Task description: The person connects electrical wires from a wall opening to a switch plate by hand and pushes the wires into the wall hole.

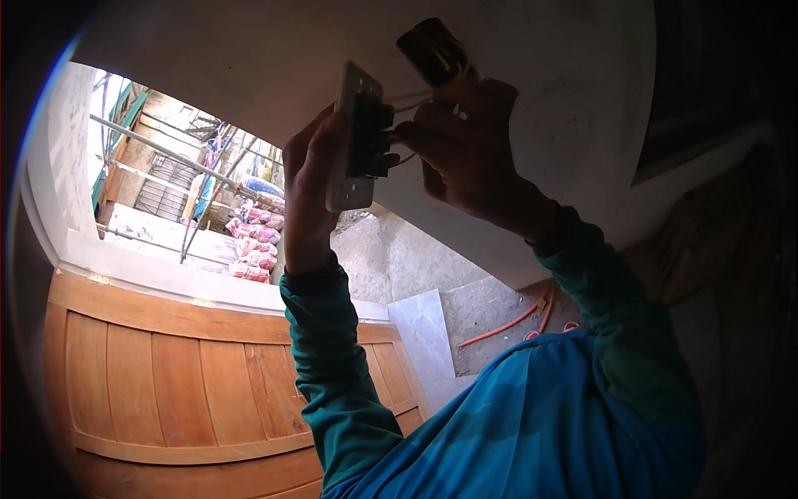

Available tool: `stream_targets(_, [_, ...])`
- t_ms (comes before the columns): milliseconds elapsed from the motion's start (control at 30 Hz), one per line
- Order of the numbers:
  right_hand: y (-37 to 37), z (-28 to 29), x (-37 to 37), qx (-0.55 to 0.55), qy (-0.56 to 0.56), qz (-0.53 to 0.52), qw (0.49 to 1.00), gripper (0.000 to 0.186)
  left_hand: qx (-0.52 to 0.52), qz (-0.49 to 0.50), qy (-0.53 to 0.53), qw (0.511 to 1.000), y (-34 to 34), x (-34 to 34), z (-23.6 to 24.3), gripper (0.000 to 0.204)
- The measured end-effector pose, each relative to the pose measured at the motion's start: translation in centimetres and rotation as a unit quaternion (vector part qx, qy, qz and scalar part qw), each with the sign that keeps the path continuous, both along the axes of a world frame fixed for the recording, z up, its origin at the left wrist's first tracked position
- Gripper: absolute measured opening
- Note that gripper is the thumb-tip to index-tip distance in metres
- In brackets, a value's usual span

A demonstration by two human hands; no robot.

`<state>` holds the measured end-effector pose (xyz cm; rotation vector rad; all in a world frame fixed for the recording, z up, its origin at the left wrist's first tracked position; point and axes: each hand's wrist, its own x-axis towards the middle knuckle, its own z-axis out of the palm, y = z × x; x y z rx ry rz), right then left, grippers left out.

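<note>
The wall plate (356, 137) is held up in the left hand (309, 179), with the thumb pressed by its left edge. Its long side runs from near to far, and its dark back, with small blocks (376, 137) on it, is turned to the right. The right hand (470, 145) is set just to the right of that back, with its fingers bent and their tips close to the blocks. The dark hole (421, 54) in the pale wall (573, 125) is found to the far right of the plate, and the right hand is nearer to it. Between the hole and the plate, thin pale wires (411, 106) are strung. It seems that the small gap between the right fingertips and the blocks matters most.

Whether a wire is pinched in the right hand cannot be told. The wire ends are lost in shade, the plate's front is turned away, and the inside of the hole is too dark to be seen well.
</note>
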<state>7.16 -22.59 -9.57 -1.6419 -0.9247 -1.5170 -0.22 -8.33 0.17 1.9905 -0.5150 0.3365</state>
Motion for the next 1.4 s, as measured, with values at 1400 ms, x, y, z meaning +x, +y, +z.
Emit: stream_targets(1400, [1.4, -4.6, 1.5, -0.001, -0.013, 0.038, 0.999, 0.03, -0.211, -0.087, 0.063, 0.971, 0.8, 2.3, -0.7, 0.058])
